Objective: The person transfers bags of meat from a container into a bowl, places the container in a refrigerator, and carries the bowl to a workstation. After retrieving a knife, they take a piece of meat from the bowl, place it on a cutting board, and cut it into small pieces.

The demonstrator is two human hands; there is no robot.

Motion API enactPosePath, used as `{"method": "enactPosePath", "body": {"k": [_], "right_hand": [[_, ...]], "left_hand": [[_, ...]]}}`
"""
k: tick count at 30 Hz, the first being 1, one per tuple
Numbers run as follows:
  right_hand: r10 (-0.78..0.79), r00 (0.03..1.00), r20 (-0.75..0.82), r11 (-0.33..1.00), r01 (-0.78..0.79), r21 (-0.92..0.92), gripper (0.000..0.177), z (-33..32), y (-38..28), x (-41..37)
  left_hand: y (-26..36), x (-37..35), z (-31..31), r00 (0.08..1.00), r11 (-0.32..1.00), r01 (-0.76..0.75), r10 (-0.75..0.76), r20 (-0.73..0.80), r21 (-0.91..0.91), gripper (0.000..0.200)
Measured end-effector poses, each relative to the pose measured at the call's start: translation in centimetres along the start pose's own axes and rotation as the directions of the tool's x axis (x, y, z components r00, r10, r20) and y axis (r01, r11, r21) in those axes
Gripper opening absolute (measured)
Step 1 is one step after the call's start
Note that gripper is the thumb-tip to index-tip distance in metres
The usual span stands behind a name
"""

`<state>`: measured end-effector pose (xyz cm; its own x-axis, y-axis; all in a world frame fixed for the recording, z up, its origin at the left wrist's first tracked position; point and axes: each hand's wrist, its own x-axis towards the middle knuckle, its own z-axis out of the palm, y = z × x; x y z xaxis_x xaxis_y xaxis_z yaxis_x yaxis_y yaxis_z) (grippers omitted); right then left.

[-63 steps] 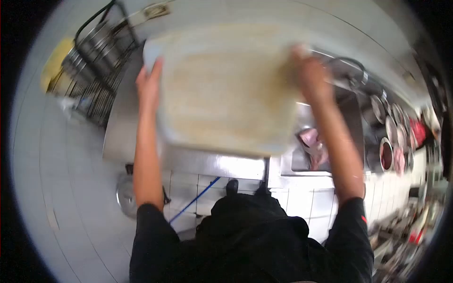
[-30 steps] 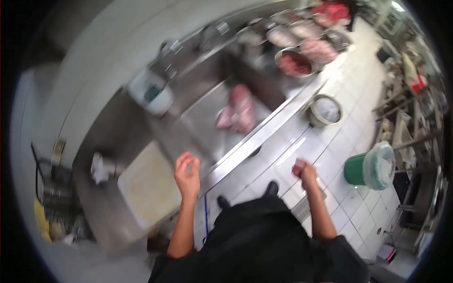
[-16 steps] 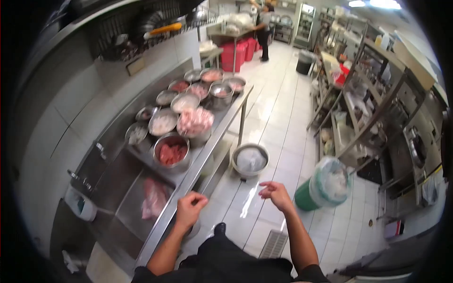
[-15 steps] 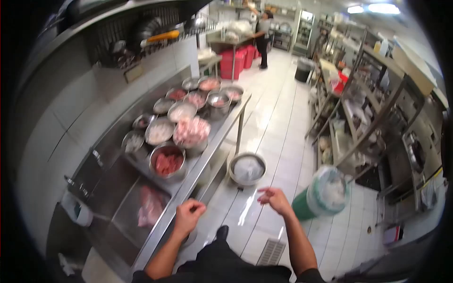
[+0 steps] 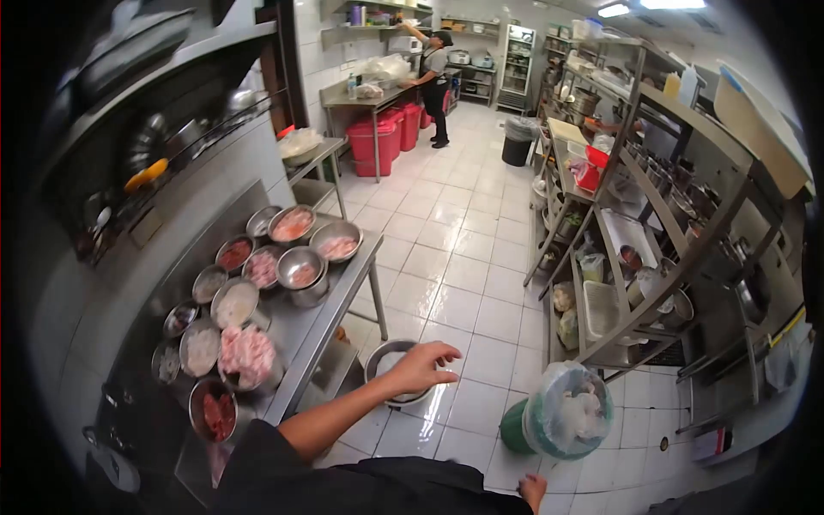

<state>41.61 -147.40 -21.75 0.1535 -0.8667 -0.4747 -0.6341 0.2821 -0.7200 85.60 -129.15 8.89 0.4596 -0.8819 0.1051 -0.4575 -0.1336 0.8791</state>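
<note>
My left hand [image 5: 422, 369] is out in front of me with nothing in it, its thumb and fingers apart. It hangs in the air, in line with a metal bowl [image 5: 372, 367] on the floor that it partly hides. My right hand [image 5: 532, 491] is low at the bottom edge, its fingers curled and nothing visible in them. Nearest to it stands a green bin [image 5: 517, 427] with a clear plastic liner and pale contents. To my left, a steel counter [image 5: 343, 279] carries several metal bowls of raw meat, including a heaped pink one [image 5: 247, 354] and a dark red one [image 5: 215, 414].
A tiled aisle [image 5: 468, 257] runs ahead between the counter and a metal shelving rack [image 5: 665, 232] on the right. Farther off are red bins [image 5: 371, 148], a black bin [image 5: 518, 148] and a person [image 5: 434, 77] at a table, one arm raised toward a shelf.
My view has shifted, with the counter and bowls now farther left and lower. My left hand has swung forward and right; my right hand has dropped toward the bottom edge.
</note>
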Motion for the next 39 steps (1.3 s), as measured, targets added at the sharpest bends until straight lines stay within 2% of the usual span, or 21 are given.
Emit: {"method": "enactPosePath", "body": {"k": [4,7,8,9,10,12,13,14,15,18,21,23,26,27,28,30,31,34,37,38,39], "right_hand": [[0.117,0.993,0.02,0.992,-0.117,0.038,0.031,-1.1,-3.4,6.1],[0.12,0.985,0.121,0.984,-0.135,0.119,0.027,0.3,-6.5,13.9],[0.102,0.983,0.155,0.975,-0.13,0.179,0.026,1.5,-7.7,16.6],[0.068,0.975,0.213,0.986,-0.099,0.135,0.024,2.2,-11.1,19.4],[0.03,0.961,0.276,0.994,-0.058,0.092,0.023,3.1,-16.7,21.5],[-0.168,0.911,0.376,0.981,0.192,-0.027,0.026,5.8,-23.2,27.8],[-0.381,0.855,0.352,0.872,0.459,-0.169,0.03,7.1,-26.6,31.0],[-0.565,0.743,0.358,0.681,0.665,-0.307,0.035,8.3,-30.4,33.3],[-0.395,0.802,0.448,0.731,0.57,-0.375,0.036,8.7,-37.2,33.7],[-0.624,0.644,0.443,0.619,0.753,-0.222,0.018,14.8,-46.5,39.9],[-0.58,0.49,0.651,0.393,0.868,-0.304,0.021,21.4,-52.7,44.8],[-0.475,0.455,0.753,0.379,0.878,-0.292,0.025,24.5,-55.9,46.2],[-0.391,0.552,0.737,0.492,0.802,-0.34,0.03,26.0,-58.2,49.1],[-0.424,0.538,0.729,0.489,0.813,-0.316,0.031,26.2,-58.1,50.9],[-0.401,0.609,0.685,0.573,0.75,-0.331,0.031,25.9,-59.2,51.8],[-0.335,0.726,0.601,0.721,0.608,-0.332,0.032,25.3,-60.9,52.8],[-0.349,0.741,0.574,0.671,0.625,-0.398,0.036,25.8,-60.4,54.5],[-0.283,0.798,0.532,0.739,0.535,-0.409,0.039,26.5,-61.7,58.0],[-0.197,0.818,0.54,0.793,0.457,-0.403,0.039,28.4,-65.5,61.9],[-0.151,0.819,0.554,0.812,0.423,-0.403,0.039,28.7,-66.8,62.8],[-0.229,0.783,0.578,0.741,0.525,-0.418,0.04,30.4,-66.0,65.9]], "left_hand": [[-2.3,11.8,4.6,0.994,0.973,-0.048,0.024,0.107,0.225,0.037],[-2.7,16.5,6.0,0.999,0.974,0.031,-0.037,0.023,0.224,0.032],[-3.0,17.6,6.0,0.992,0.974,0.121,-0.124,0.007,0.191,0.031],[-3.7,18.5,5.8,0.979,0.966,0.202,-0.202,-0.018,0.16,0.03],[-4.3,19.2,5.1,0.959,0.951,0.282,-0.278,-0.05,0.126,0.029],[-5.3,20.0,3.6,0.919,0.919,0.368,-0.336,-0.207,0.142,0.031],[-5.8,20.6,3.0,0.888,0.901,0.413,-0.365,-0.28,0.137,0.032],[-5.8,21.3,2.4,0.857,0.899,0.43,-0.376,-0.353,0.088,0.034],[-5.6,21.9,1.9,0.821,0.894,0.446,-0.391,-0.416,0.04,0.036],[-8.0,23.8,0.9,0.73,0.875,0.482,-0.424,-0.536,-0.036,0.043],[-10.9,27.3,0.5,0.667,0.842,0.52,-0.506,-0.547,-0.145,0.041],[-12.9,31.0,0.1,0.654,0.828,0.515,-0.547,-0.522,-0.223,0.039],[-16.4,38.1,-0.8,0.651,0.802,0.5,-0.596,-0.47,-0.325,0.034],[-16.6,41.1,-1.5,0.659,0.796,0.488,-0.605,-0.447,-0.358,0.033],[-16.8,45.0,-2.6,0.67,0.799,0.464,-0.599,-0.438,-0.384,0.032],[-16.9,52.6,-4.8,0.775,0.88,0.383,-0.472,-0.421,-0.283,0.032],[-16.1,56.4,-5.8,0.814,0.916,0.357,-0.4,-0.422,-0.18,0.032],[-15.7,67.8,-8.5,0.935,0.98,0.201,-0.194,-0.298,-0.007,0.033],[-22.3,78.4,-11.2,0.952,0.963,0.266,-0.256,-0.168,0.043,0.034],[-26.2,81.3,-11.8,0.94,0.954,0.289,-0.267,-0.211,0.082,0.035],[-30.8,83.5,-12.3,0.927,0.942,0.315,-0.278,-0.251,0.118,0.036]]}}
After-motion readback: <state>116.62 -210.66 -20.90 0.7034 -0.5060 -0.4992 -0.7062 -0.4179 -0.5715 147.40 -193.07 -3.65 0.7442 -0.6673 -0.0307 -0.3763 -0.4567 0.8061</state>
